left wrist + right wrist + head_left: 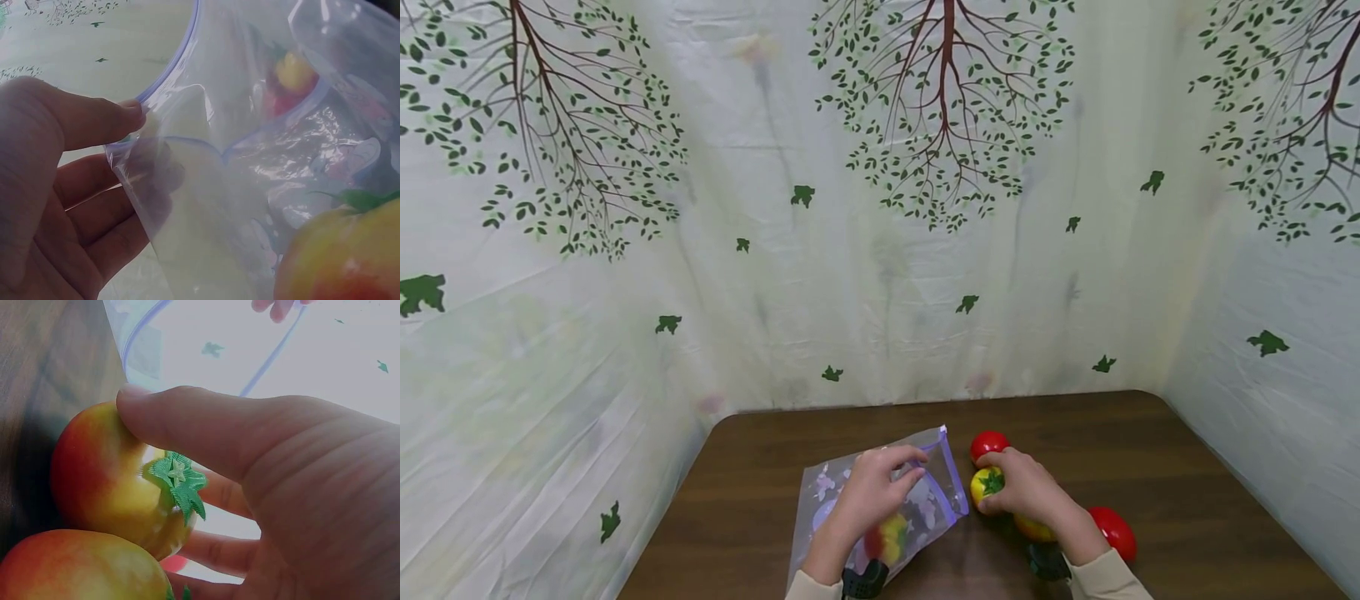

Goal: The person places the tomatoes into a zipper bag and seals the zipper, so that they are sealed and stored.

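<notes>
My left hand (876, 485) pinches the edge of a clear zip bag (835, 479) with a purple zip strip and printed figures. The bag's mouth gapes toward the right. Through its film, red and yellow fruit (891, 537) show inside. My right hand (1030, 487) grips a yellow-and-red toy tomato (103, 475) with a green fabric calyx, thumb on one side and fingers on the other, just right of the bag's mouth. A second yellow-red tomato (75, 569) lies against it, partly under my right wrist in the head view.
A red tomato (988, 443) sits just behind my right hand. Another red tomato (1112, 533) lies right of my right wrist. All stand on a brown wooden table (760, 450), enclosed by pale curtains (895, 333) printed with trees and leaves.
</notes>
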Tool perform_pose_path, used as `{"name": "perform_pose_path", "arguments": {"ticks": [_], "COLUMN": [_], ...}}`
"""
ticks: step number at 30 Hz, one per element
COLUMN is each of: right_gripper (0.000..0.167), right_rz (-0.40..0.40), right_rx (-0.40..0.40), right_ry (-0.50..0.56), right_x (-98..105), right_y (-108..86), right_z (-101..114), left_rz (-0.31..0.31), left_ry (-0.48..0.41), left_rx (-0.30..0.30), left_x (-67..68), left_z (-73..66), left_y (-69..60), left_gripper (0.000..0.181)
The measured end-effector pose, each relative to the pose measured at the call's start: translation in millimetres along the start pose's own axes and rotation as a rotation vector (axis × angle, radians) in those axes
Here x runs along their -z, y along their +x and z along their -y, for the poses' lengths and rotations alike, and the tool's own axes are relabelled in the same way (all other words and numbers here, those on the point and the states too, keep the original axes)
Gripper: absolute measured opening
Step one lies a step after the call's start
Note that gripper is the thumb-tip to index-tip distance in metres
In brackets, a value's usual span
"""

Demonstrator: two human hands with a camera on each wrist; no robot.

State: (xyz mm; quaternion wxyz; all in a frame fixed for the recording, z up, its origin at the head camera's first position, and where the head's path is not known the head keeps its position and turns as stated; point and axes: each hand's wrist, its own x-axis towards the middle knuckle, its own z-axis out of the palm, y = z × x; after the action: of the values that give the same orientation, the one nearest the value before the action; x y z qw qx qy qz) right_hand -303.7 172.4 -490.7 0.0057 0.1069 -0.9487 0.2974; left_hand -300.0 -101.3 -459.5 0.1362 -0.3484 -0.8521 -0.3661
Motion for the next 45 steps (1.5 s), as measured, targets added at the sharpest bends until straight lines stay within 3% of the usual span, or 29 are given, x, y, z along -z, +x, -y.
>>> {"name": "perform_pose_path", "arguments": {"ticks": [16,32,45], "right_gripper": [0.062,0.059,0.058], "right_rz": [-0.011,0.006,0.001], "right_rx": [-0.002,0.009,-0.026], "right_ry": [-0.041,-0.026,-0.005], "right_x": [-2.4,-2.2,1.7], "right_y": [-0.8,-0.7,-1.7], "right_z": [1.6,0.7,3.7], "left_rz": [0.014,0.013,0.033], "left_ry": [-0.009,-0.001,-0.010], "left_rx": [0.012,-0.001,0.013], "left_x": [0.0,-1.4,0.0], "left_z": [0.7,2.2,1.6], "left_y": [0.7,1.2,0.8], "left_gripper": [0.013,0.014,0.012]}}
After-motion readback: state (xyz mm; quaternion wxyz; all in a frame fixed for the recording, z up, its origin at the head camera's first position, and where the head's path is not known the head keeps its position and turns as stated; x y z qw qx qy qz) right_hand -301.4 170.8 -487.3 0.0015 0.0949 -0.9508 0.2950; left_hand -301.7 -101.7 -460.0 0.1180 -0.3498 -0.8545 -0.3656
